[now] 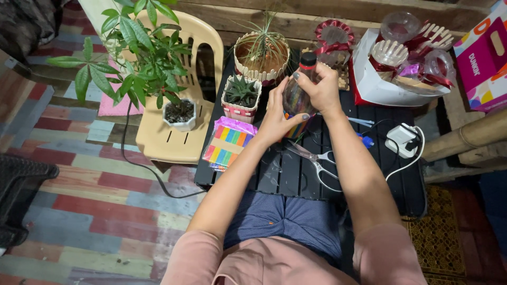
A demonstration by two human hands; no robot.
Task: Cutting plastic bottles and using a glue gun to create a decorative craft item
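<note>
Both hands grasp a clear plastic bottle [296, 95] with a black cap, held tilted above the black tabletop [296, 177]: left hand [275, 122] cupping its lower end, right hand [318, 87] wrapped near the neck. Scissors [317, 161] lie just below.

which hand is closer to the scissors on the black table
Left. The left hand grips the lower part of the plastic bottle, just above and left of the scissors. The right hand holds the bottle's upper part, farther away.
</note>
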